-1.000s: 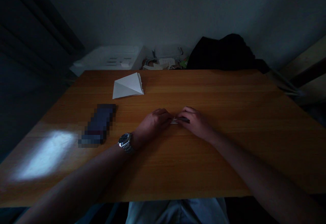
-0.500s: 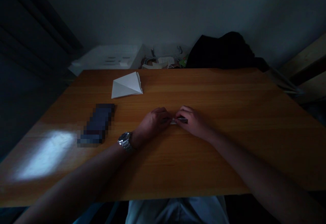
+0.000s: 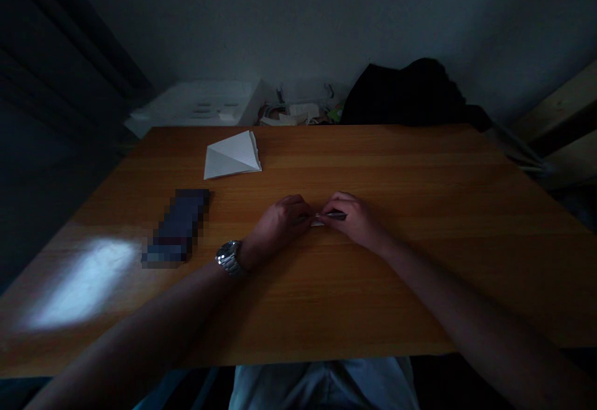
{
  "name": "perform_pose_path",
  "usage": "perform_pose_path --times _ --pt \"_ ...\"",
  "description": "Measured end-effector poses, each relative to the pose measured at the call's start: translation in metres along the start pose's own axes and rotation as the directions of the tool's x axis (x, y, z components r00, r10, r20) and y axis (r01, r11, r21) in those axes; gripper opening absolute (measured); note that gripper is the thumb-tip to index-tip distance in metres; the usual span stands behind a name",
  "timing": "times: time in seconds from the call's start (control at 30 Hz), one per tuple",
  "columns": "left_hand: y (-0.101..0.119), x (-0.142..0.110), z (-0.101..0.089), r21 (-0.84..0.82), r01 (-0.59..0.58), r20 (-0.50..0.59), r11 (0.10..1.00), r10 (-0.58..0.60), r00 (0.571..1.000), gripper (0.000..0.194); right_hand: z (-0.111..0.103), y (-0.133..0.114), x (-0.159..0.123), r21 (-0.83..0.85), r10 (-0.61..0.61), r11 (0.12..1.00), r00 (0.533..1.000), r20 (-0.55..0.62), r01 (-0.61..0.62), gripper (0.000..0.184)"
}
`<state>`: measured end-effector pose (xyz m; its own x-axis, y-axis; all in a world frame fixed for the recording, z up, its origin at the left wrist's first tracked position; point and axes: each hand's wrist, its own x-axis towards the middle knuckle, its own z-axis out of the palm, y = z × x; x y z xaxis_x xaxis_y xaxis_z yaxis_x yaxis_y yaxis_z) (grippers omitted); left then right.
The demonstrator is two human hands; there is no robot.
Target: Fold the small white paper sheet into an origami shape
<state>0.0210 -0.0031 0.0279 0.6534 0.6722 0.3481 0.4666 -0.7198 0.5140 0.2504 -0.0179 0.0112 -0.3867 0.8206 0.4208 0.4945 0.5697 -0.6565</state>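
Observation:
A small, pale piece of paper [image 3: 318, 223] lies between my hands at the middle of the table, mostly covered by fingers. My left hand [image 3: 288, 220], with a metal watch [image 3: 229, 257] at its wrist, pinches the paper's left side. On the other side my right hand [image 3: 349, 218] grips it between thumb and fingers, and a thin edge shows there. The fingertips of both hands nearly meet. How the paper is folded is too dark and small to make out.
Folded white paper [image 3: 232, 156] rests farther back to the left. A blurred-out dark flat object [image 3: 180, 226] lies left of my arm. Behind the wooden table [image 3: 420, 180] are a white tray [image 3: 196, 102], a clear bin of odds and ends [image 3: 303, 111] and black cloth [image 3: 410, 96].
My right hand's fingers have shifted very slightly on the paper. My left hand keeps its place, and all else looks the same.

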Motion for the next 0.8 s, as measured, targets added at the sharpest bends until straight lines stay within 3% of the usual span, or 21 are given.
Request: perform_pose_path --times 0.13,0.43,0.63,0.8 --pt "-0.002 0.0 -0.003 0.019 0.006 -0.018 1.0 -0.005 1.0 0.008 -0.004 0.005 -0.001 0.011 0.021 1.0 1.0 0.006 -0.021 0.009" --pt "-0.003 -0.001 -0.003 0.04 -0.013 -0.014 0.999 0.013 1.0 0.008 -0.007 0.007 -0.002 -0.025 -0.066 0.997 0.998 0.009 0.066 0.01" --pt "-0.006 0.0 -0.001 0.047 -0.053 -0.01 0.997 0.054 0.998 0.014 -0.007 0.004 -0.001 -0.002 -0.015 1.0 1.0 0.02 0.015 0.009" --pt "-0.009 -0.001 -0.002 0.059 -0.02 -0.045 0.998 0.022 0.999 0.01 -0.011 0.005 -0.003 -0.004 0.003 1.0 1.0 0.018 -0.003 0.004"
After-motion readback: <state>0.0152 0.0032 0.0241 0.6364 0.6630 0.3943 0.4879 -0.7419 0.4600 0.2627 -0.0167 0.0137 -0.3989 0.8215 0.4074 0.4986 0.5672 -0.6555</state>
